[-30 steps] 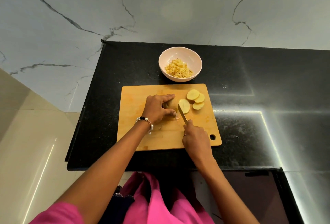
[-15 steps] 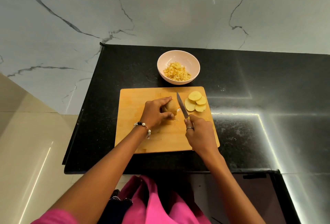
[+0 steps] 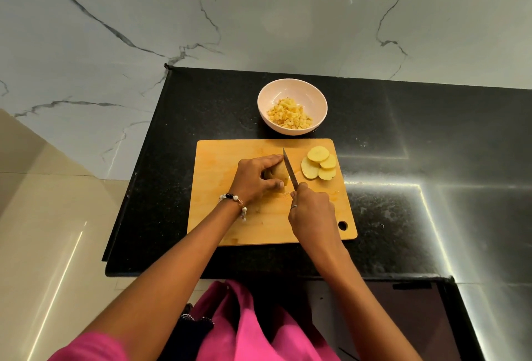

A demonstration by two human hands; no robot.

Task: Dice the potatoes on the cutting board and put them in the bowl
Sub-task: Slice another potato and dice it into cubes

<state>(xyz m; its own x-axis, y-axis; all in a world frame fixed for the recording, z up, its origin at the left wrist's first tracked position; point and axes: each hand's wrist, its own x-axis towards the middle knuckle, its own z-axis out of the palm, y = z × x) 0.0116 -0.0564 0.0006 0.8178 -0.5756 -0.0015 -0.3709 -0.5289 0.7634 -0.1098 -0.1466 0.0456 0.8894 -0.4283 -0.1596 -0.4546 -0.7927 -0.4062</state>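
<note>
Left hand (image 3: 254,177) clamped over the uncut potato piece (image 3: 278,174), fingers curled on top, thumb at the near side; right hand (image 3: 312,212) closed around the handle of the knife (image 3: 290,170), blade tip pointing away from the person and lying just beside the potato's cut face. Both hands work near the middle of the cutting board (image 3: 218,216), which lies on the black bench (image 3: 431,144). Four round slices (image 3: 319,166) sit overlapping at the board's far right corner, apart from the blade. Bowl (image 3: 292,88), beyond the board's far edge, already holds a heap of diced potato (image 3: 289,114). Judgement: slicing stage, with the dicing of this potato yet to come; task partly done. To do this cut well: keep the left fingertips tucked back from the cut face, set the blade parallel to that face for an even slice, press down and forward, not sideways. Risk noted: the rounded piece may roll under pressure, so a firm downward hold matters.
</note>
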